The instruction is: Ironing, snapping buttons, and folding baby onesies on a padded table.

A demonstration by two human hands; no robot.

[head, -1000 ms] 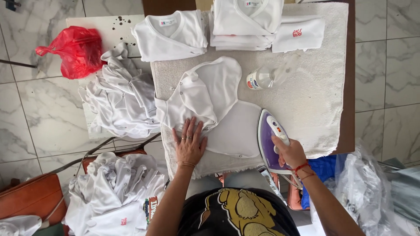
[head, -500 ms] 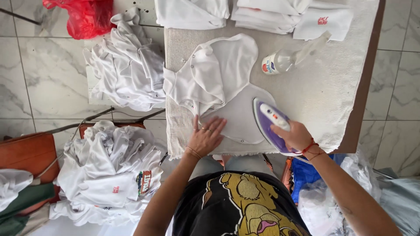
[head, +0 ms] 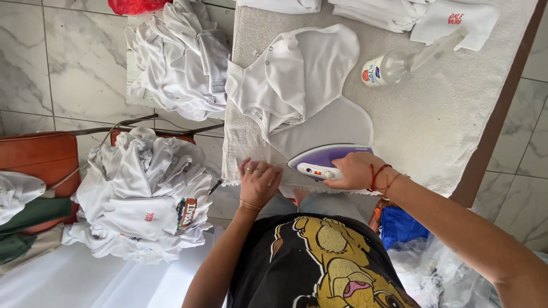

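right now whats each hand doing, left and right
Left hand: open, fingers pressing flat on the near edge of the white cotton garment.
Right hand: closed around the handle of the purple and white steam iron.

Ironing table (head: pixel 502 108), covered by a pale textured cloth (head: pixel 434 120). On it: white garment (head: pixel 308 91) spread near the left edge; purple iron (head: pixel 322 159) at the near edge; clear bottle (head: pixel 399 63) lying right of centre; folded white garments (head: pixel 411 14) along the far edge.
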